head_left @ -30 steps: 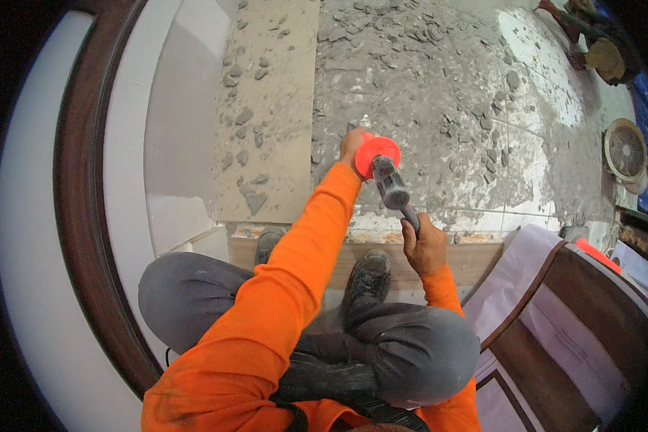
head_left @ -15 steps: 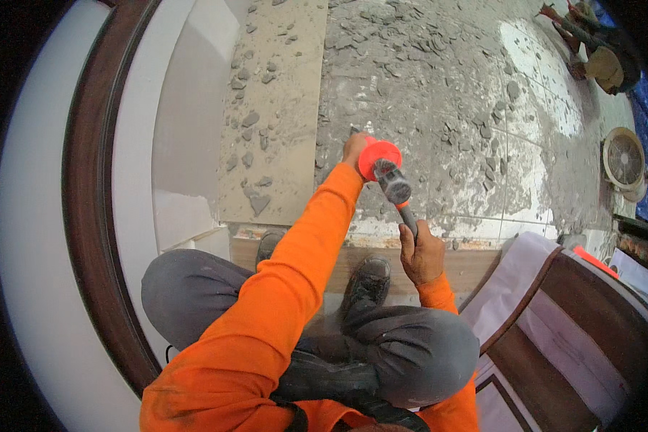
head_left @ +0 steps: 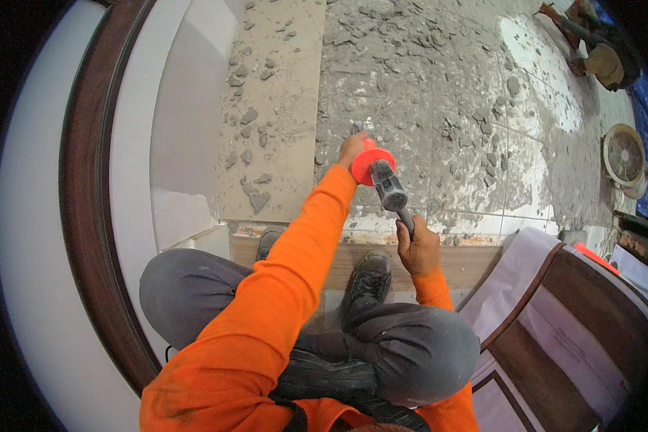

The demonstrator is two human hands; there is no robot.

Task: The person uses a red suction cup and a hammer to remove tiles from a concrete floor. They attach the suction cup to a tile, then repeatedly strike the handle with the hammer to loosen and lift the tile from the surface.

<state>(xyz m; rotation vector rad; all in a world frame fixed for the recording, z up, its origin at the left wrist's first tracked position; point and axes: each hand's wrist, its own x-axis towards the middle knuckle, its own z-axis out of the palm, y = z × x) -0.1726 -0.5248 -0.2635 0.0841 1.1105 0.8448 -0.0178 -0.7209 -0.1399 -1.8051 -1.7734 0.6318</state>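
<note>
My left hand (head_left: pixel 353 150) grips a chisel with a round red guard (head_left: pixel 366 161), its dark tip partly showing against the dust-covered tiled floor (head_left: pixel 461 187). Wrapped round the grey handle of a hammer, my right hand (head_left: pixel 419 248) is lower and to the right. The hammer's metal head (head_left: pixel 389 186) overlaps the top of the chisel at the guard; whether they touch I cannot tell. Broken grey chips (head_left: pixel 492 165) lie scattered around. Beside this, on the left, is a beige strip (head_left: pixel 266 194) with more chips on it.
A wooden door frame (head_left: pixel 83 180) and white wall are at left. My shoes rest by a wood-look step (head_left: pixel 461 259). At top right a co-worker (head_left: pixel 605 65) crouches near a round fan (head_left: pixel 623 151). A brown-and-white padded item (head_left: pixel 561 317) lies at lower right.
Both hands, the guard and the hammer have shifted slightly left over the last second, with the hammer head still over the chisel. The grips are unchanged.
</note>
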